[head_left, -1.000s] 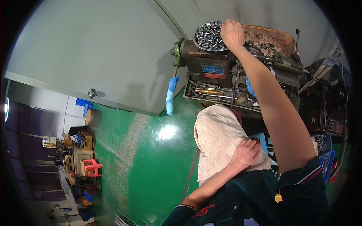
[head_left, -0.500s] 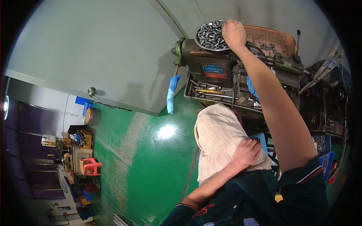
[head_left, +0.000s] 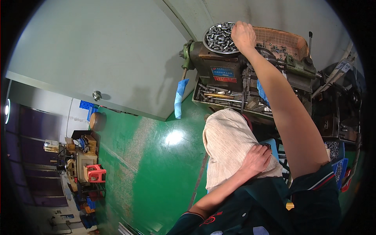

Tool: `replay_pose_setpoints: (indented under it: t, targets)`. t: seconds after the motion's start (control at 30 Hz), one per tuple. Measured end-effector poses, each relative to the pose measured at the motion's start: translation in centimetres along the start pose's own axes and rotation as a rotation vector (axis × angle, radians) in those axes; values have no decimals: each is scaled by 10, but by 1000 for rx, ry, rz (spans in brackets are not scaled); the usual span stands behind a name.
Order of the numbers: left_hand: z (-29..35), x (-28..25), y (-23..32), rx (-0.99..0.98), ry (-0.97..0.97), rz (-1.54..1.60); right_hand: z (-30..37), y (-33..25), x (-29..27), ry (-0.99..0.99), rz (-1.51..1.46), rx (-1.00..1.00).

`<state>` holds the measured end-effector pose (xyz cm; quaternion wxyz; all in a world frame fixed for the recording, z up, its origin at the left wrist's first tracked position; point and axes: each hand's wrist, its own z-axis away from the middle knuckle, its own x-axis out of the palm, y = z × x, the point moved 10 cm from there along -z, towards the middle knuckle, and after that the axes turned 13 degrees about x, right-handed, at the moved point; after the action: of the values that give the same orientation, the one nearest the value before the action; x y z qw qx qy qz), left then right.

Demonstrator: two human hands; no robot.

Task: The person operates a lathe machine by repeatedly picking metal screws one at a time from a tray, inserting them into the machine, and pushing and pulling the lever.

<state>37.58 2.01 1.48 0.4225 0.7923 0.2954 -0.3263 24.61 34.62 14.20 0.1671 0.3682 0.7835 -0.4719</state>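
Observation:
My right hand (head_left: 243, 35) reaches to the right rim of a round metal bowl (head_left: 205, 46) on top of a small bench lathe (head_left: 201, 62). Its fingers are curled in, and the tips are hidden behind the hand, so what they hold does not show. Many short metal bolt-like parts (head_left: 220, 38) fill the bowl. My left hand (head_left: 256, 159) rests on the beige cloth (head_left: 225, 137) over my lap, fingers closed and bent over. A small dark thing (head_left: 268, 146) shows by its fingertips; I cannot make out what it is.
Behind the lathe stands a shallow pinkish basket (head_left: 266, 35) with some small parts. A tool tray (head_left: 223, 106) holds rods below the lathe. A lever wrapped in blue (head_left: 180, 98) hangs at its left. Blue bins (head_left: 340, 166) of parts stand at my right; a red stool (head_left: 95, 173) stands far left.
The view has shifted very slightly. My right hand stays at the bowl's rim, and my left hand stays on the cloth.

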Motion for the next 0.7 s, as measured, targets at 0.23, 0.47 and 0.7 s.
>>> replay_pose_setpoints:
  t: [0.23,0.47,0.7]
  targets:
    - [-1,-1,1,-5,6,9,-1,1,2,-14,-1,8]
    - [-1,1,0,-7,-6,3,-1,2,3,-34,1,18]
    - [-2,-3,1,1,9,-2,-1,2,4,-13,-3,20]
